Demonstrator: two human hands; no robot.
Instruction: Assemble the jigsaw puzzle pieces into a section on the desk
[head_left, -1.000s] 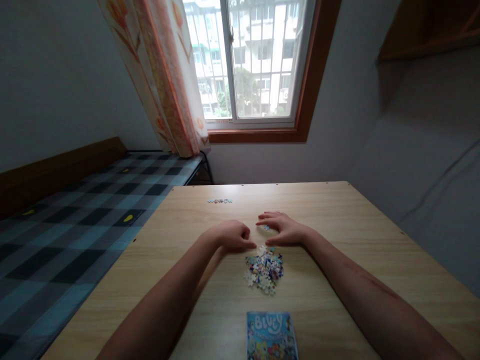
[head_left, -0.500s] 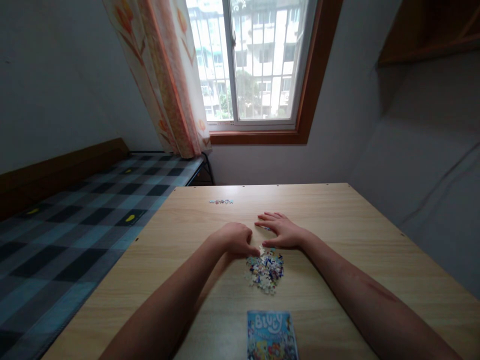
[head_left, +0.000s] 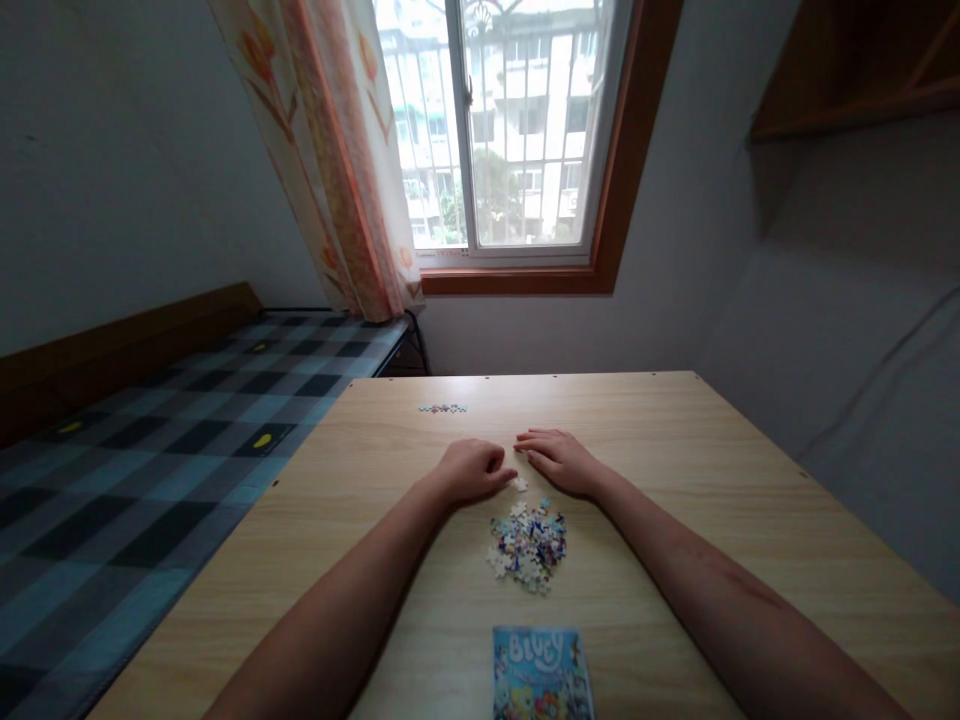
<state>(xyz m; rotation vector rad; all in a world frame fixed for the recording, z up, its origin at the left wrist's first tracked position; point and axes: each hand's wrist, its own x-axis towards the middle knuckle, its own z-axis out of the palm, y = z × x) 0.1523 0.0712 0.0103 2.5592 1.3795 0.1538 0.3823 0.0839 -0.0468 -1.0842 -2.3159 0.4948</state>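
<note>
My left hand (head_left: 474,471) rests on the table with its fingers curled under and its thumb stretched to the right. Whatever the curled fingers may hold is hidden. A pale jigsaw piece (head_left: 521,484) lies at the thumb's tip, apart from the pile. Facing it, my right hand (head_left: 561,460) lies palm down with its fingers stretched out to the left. Just nearer to me than both hands is a loose pile of jigsaw pieces (head_left: 531,545), some pale and some coloured.
A small row of joined pieces (head_left: 442,408) lies toward the table's far left. A blue Bluey picture packet (head_left: 541,672) is at the near side of the wooden table (head_left: 660,420). A bed with a checked cover (head_left: 225,400) stands on the left, below a curtained window (head_left: 525,130).
My left thumb has lifted away from the pile, and a pale piece now lies by its tip. My right hand has shifted slightly, its thumb drawn back from the pile.
</note>
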